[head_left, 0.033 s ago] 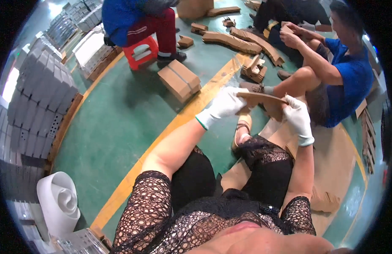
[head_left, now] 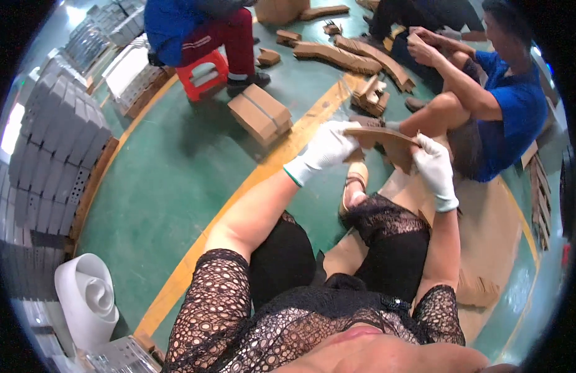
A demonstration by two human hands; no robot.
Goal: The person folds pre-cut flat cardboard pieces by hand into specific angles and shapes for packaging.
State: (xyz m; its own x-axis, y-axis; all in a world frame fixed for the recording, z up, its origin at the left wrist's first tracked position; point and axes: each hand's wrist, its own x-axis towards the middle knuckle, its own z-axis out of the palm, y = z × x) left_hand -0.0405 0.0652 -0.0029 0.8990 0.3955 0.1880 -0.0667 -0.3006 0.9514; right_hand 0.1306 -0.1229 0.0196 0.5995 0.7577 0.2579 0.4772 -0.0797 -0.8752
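1. Our left hand [head_left: 325, 151] and right hand [head_left: 436, 171], both in white gloves, are closed on one flat brown cardboard piece [head_left: 382, 142], held up above our knees, one hand at each end.
2. We judge it light, fairly stiff, easy to crease; gripping the edges near the ends suits it.
3. Beyond lie a small cardboard box [head_left: 260, 114] on the green floor [head_left: 170, 186], long curved cardboard stacks [head_left: 356, 56], and a seated co-worker [head_left: 499, 105].
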